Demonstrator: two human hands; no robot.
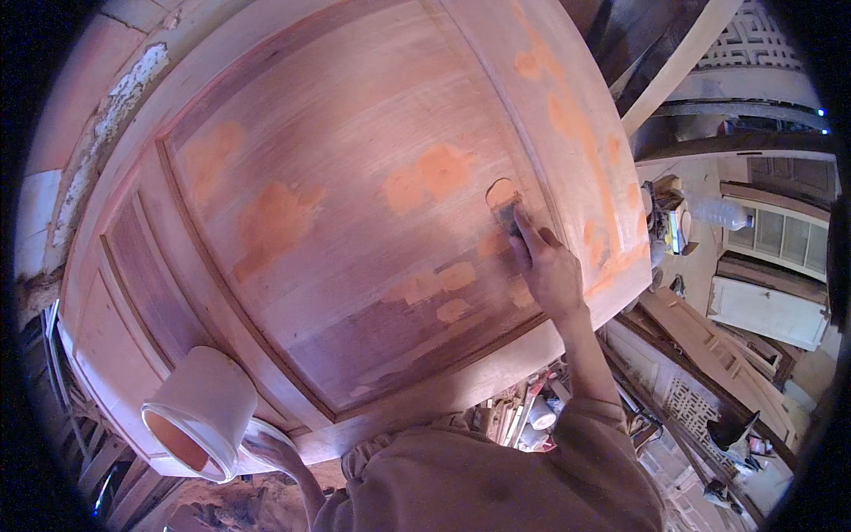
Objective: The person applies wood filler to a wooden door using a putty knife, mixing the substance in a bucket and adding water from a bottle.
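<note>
A wooden panelled door point(355, 115) lies flat before me, its face marked with several orange filler patches point(275, 222). My right hand point(551, 270) is closed round a putty knife point(507, 215). The blade's edge meets an orange spot near the panel's right moulding; the handle is mostly hidden in my fingers. At the lower left, my left hand point(282, 457) grips a pale, round-edged lid-like piece point(264, 432), partly hidden. Right beside it on the door stands a white bucket point(208, 386), orange-brown inside.
Orange filler point(567, 115) also runs along the door's right rail. Past that side, more door panels point(709, 346), a clear plastic bottle point(722, 213) and a white board point(767, 312) lie about. A wooden beam point(683, 62) slants at the upper right.
</note>
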